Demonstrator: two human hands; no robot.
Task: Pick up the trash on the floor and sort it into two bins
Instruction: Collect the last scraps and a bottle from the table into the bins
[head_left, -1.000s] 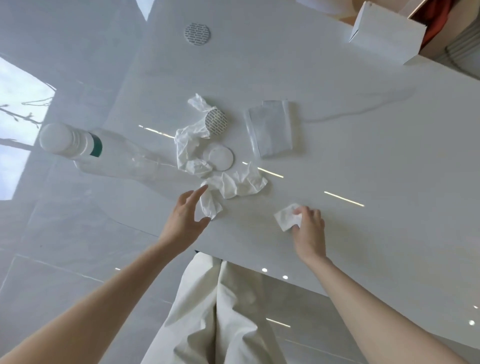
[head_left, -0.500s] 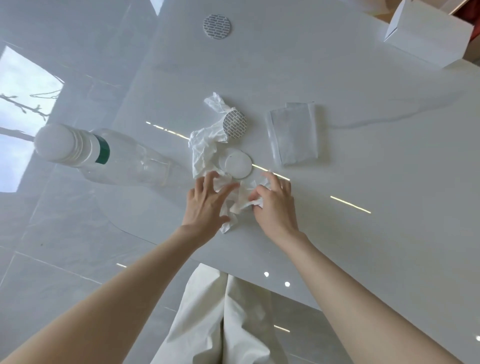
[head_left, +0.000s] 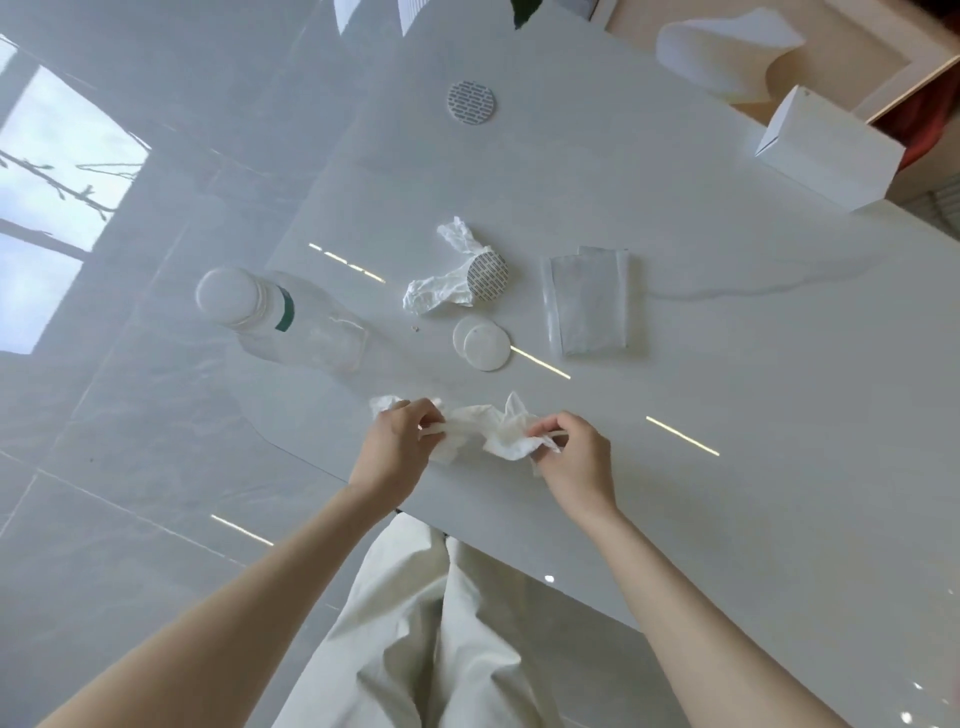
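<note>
Bottle left of centre on table; cotton pads right of it, pouch further right. Box upper right. Tissue between hands, lower centre.

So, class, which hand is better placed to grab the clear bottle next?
Probably left: the left hand sits nearer the bottle, on its side; the right hand is farther. Both hold tissue.

No text can be read: the far round seal, well beyond the clear bottle, and the near round seal, right of that bottle, bear grey print too small to read, while the white box shows only a tiny illegible mark.
</note>
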